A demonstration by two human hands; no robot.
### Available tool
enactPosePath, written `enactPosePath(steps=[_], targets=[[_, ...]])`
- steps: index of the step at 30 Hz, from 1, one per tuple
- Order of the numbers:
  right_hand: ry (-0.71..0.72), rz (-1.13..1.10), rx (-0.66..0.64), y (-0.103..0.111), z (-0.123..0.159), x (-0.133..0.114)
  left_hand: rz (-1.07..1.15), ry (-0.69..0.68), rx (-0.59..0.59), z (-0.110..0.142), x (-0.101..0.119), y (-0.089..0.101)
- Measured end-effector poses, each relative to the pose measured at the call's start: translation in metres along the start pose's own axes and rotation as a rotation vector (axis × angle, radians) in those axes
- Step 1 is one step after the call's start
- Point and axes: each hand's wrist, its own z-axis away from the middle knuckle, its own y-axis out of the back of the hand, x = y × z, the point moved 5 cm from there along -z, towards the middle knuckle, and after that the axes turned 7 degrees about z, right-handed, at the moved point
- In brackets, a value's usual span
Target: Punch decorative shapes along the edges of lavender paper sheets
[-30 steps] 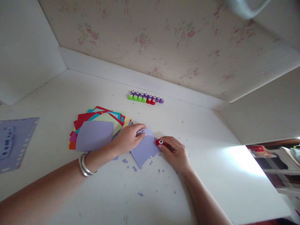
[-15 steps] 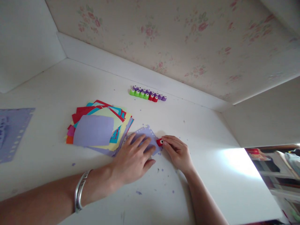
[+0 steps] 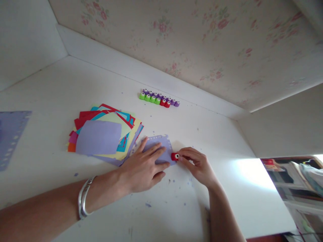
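Gently, the thumb and fingers of the right hand [image 3: 199, 166] pinched a small red plastic craft punch [image 3: 174, 157] with a round white top, perhaps to keep it steady. It sat at the right edge of a purple paper sheet [image 3: 161, 142] with little holes along its far side. I could not tell if paper was inside its slot. The left hand [image 3: 141, 173] lay flat on that sheet, fingers spread, gripping nothing, likely so the paper would not slide. Just left was a messy pile of bright coloured paper [image 3: 99, 137], close enough to reach. Purple paper bits [image 3: 148, 204] lay around on the white table [image 3: 113, 218]. Farther back, two rows of small purple, green and red plastic punches [image 3: 152, 99] stood together near the long white back board [image 3: 151, 76], maybe to be out of the way.
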Motion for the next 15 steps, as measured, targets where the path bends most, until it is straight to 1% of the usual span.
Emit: enactPosePath(steps=[5, 9, 12, 15], targets=[[-0.053, -0.083, -0.029, 0.0012, 0.0014, 0.0033, 0.017, -0.008, -0.001, -0.0008, 0.0012, 0.0000], [-0.086, -0.101, -0.043, -0.0019, 0.0022, 0.0057, 0.039, -0.014, 0.004, -0.0012, 0.0009, -0.0006], [-0.094, -0.131, -0.062, -0.0035, 0.0021, 0.0065, 0.042, -0.035, 0.002, -0.0004, 0.0008, -0.0015], [-0.133, -0.196, -0.057, -0.0036, 0.0013, 0.0076, 0.031, -0.052, 0.005, 0.0004, 0.0015, -0.0019]])
